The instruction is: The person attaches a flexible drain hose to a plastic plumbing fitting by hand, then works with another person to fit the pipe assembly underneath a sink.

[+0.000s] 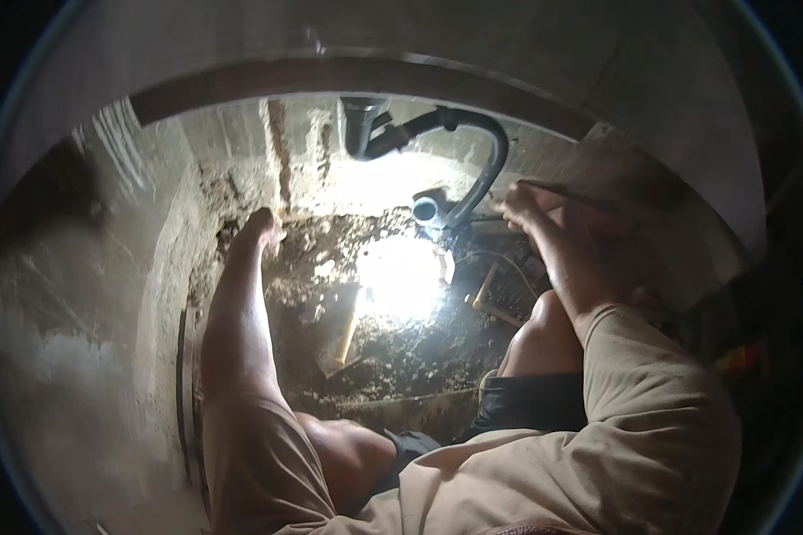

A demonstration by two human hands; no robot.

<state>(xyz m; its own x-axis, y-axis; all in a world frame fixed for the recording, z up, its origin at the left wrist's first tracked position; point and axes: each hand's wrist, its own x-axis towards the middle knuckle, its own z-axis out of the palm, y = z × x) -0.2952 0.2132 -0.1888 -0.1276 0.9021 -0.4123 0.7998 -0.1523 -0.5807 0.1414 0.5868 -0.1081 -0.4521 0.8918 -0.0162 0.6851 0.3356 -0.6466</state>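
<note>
My left hand [264, 230] reaches to the rubble at the foot of the back wall, left of the pipe. Its fingers point away and are largely hidden, so their grip does not show. My right hand [523, 210] is raised near the back wall, right of the curved hose, with bent fingers. Whatever they hold, if anything, is too small to make out. A dim reddish sheet-like thing [589, 218] lies just beside that hand. Between my hands, a dark drain hose [495, 152] bends down to a grey-blue pipe opening [426, 210] in the broken ground.
Loose soil and rubble [330, 241] cover the ground, partly washed out by a bright light [404, 278]. A tool with a yellowish handle [346, 339] lies in the middle. Another wooden-looking handle [486, 287] is near my right knee. A dark edge [357, 76] overhangs the space.
</note>
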